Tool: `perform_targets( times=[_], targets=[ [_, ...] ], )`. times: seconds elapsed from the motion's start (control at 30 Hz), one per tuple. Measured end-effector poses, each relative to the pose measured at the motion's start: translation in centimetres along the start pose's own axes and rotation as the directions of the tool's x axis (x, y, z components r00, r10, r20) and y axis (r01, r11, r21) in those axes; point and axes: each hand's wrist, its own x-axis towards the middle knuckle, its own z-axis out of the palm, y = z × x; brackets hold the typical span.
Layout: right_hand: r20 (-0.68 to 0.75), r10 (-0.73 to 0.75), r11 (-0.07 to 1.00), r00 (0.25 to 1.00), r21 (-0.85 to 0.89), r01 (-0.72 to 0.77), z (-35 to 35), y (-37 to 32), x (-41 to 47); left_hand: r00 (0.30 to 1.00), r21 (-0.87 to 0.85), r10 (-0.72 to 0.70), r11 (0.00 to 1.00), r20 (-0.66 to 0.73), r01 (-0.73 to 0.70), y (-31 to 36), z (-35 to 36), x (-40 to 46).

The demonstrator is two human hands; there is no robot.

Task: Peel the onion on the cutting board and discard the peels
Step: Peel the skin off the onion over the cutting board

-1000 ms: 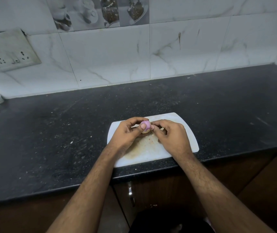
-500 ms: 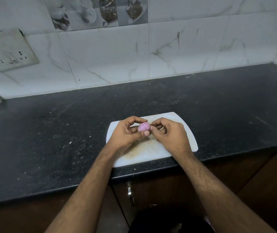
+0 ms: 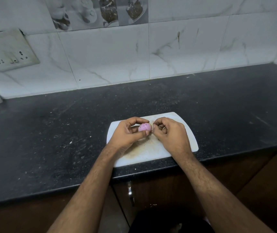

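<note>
Pink onion (image 3: 144,127) gripped in left hand (image 3: 127,134) over the board (image 3: 189,140); right hand (image 3: 169,134) fingers curled, pinching at its skin

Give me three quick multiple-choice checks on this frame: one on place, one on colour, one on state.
1. Where does the cutting board lie?
A. at the countertop's front edge
B. against the wall tiles
C. under the socket panel

2. What colour is the onion?
A. white
B. pinkish purple
C. green

3. How is the onion held?
A. lying free on the board
B. gripped by the left hand, right hand pinching at its side
C. pressed flat under both palms

Key: 1 A, the board's near edge sits by the black countertop edge. 2 B, its exposed surface shows pinkish purple. 3 B, left fingers curl round it and the right fingertips meet beside it; what they pinch is too small to tell.
</note>
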Motion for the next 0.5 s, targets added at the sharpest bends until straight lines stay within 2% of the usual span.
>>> perform_targets(
  times=[0.13, 0.5],
  targets=[
    [-0.015, 0.017, 0.998, 1.000, 0.059, -0.016, 0.25, 0.38, 0.13, 1.000, 0.016, 0.013, 1.000, -0.026, -0.013, 0.20, 0.14, -0.12],
    [0.060, -0.090, 0.995, 0.994, 0.041, 0.087, 0.17, 0.26, 0.05, 0.998, 0.092, 0.020, 0.996, -0.061, -0.014, 0.15, 0.04, -0.13]
  ],
)
